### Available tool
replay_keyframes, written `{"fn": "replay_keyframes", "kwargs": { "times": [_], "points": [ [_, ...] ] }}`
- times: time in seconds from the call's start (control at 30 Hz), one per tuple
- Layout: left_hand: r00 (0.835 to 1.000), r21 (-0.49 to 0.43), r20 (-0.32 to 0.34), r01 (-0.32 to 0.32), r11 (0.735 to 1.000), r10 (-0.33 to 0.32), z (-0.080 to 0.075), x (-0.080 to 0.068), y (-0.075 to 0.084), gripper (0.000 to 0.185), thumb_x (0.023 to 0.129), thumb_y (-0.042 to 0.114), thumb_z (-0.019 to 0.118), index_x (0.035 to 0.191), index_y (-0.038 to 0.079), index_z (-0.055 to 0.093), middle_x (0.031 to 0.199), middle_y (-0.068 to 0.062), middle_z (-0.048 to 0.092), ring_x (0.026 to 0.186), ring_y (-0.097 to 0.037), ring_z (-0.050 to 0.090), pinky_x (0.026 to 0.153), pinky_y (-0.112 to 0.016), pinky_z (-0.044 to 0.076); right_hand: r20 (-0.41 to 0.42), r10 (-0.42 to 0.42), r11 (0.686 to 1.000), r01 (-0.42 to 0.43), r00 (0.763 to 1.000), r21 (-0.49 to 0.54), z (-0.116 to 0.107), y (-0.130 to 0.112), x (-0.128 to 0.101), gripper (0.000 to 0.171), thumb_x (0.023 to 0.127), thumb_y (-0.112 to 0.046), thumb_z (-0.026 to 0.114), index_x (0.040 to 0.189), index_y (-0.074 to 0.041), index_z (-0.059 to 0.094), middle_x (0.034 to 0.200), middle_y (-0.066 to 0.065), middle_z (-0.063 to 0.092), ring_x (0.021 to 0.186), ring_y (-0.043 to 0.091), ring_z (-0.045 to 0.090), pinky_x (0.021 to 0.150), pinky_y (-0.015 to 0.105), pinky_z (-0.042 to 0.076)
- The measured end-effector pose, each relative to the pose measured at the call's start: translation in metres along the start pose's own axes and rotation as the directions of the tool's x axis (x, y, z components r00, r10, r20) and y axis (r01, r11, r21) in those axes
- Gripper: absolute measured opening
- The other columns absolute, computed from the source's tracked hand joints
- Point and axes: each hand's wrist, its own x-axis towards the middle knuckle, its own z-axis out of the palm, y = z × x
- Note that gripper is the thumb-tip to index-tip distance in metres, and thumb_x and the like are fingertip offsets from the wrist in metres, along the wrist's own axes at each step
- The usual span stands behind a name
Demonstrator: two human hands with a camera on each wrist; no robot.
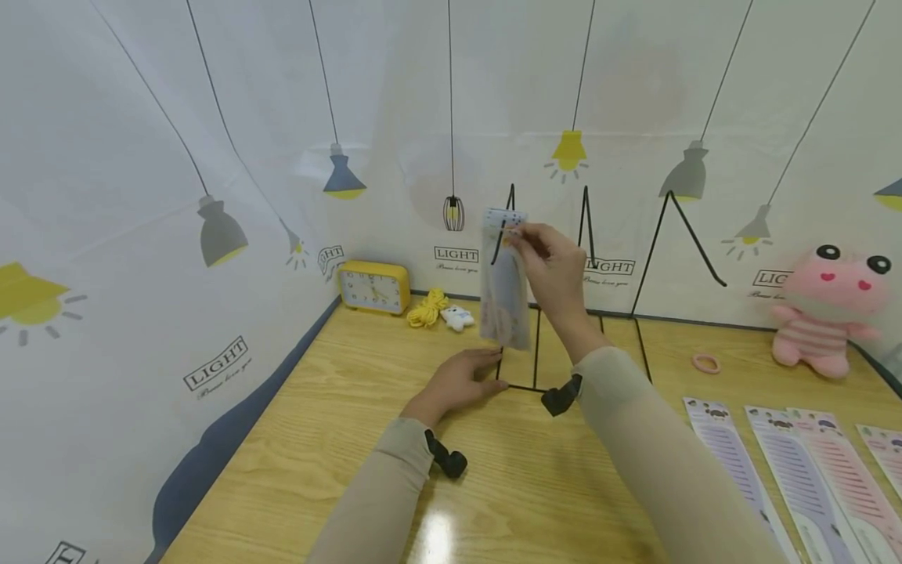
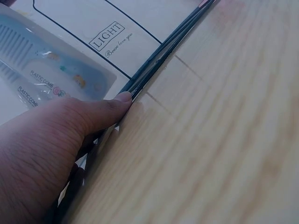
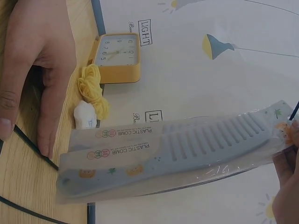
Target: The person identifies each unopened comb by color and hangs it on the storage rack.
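Note:
My right hand [image 1: 553, 262] pinches the top end of a light-blue plastic comb in a clear packet [image 3: 205, 144]. A second, similar packet [image 3: 112, 134] overlaps behind it. In the head view the packets hang upright at the leftmost peak of a black wire rack [image 1: 650, 255], and a slanting wire end shows in front of their top. My left hand [image 1: 458, 381] lies low at the rack's left base corner, its fingers straight and touching the base wire. The left wrist view shows its thumb [image 2: 114, 108] pressed along that black wire.
Behind the left hand stand a yellow clock [image 1: 374, 287], a bundle of yellow cord [image 1: 427, 309] and a small white figure [image 1: 457, 317]. To the right are a pink ring [image 1: 706, 363], a pink plush toy [image 1: 817, 321] and several packaged combs in purple [image 1: 796, 462] and pink [image 1: 842, 470].

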Motion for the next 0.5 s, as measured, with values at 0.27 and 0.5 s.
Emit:
{"fn": "replay_keyframes", "kwargs": {
  "times": [0.27, 0.5],
  "points": [
    [1.0, -0.003, 0.0, 0.017, 1.0, -0.017, 0.0007, 0.0008, -0.0004, 0.065, 0.095, 0.055, 0.064, 0.15, 0.023, 0.05, 0.154, 0.008, 0.045, 0.143, -0.019, 0.04, 0.118, -0.041, 0.032, 0.023, 0.097, 0.995, -0.096, 0.995, -0.023, 0.0032, 0.0013, -0.0005, 0.019, 0.093, -0.019, 0.075, 0.1, -0.003, 0.072, 0.095, 0.007, 0.075, 0.081, 0.016, 0.072, 0.073, 0.027, 0.06],
    [1.0, -0.007, 0.004, 0.02, 1.0, -0.02, 0.002, 0.001, -0.0012, 0.066, 0.095, 0.056, 0.063, 0.151, 0.025, 0.049, 0.153, 0.008, 0.046, 0.143, -0.018, 0.04, 0.118, -0.041, 0.033, 0.053, 0.176, 0.984, -0.175, 0.983, -0.036, 0.0055, 0.0063, -0.0059, 0.023, 0.093, -0.02, 0.076, 0.107, -0.003, 0.07, 0.094, 0.008, 0.074, 0.081, 0.015, 0.069, 0.07, 0.024, 0.057]
  ]
}}
